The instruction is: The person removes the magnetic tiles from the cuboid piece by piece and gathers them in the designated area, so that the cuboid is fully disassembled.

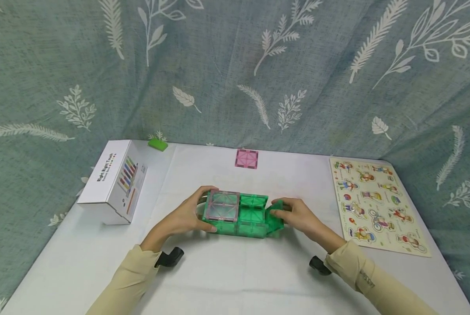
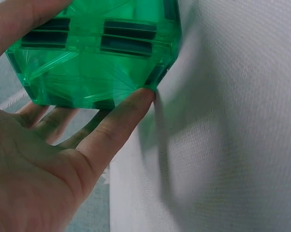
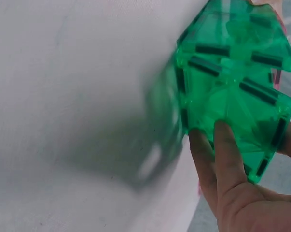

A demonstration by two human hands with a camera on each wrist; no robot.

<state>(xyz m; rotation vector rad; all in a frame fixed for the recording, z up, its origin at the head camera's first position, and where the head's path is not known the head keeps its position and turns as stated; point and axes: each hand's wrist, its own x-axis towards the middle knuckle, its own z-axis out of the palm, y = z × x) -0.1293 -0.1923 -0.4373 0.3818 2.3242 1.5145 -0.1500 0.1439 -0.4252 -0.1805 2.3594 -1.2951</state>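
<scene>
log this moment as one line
left grip: holds green tile build | right grip: pinches green end tile | loose pink tile: beyond build

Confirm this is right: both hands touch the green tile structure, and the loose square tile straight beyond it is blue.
The colour is wrong: the loose square tile is pink, as the head view shows. The rest stands: the left hand and the right hand both touch the green tile structure.
</scene>
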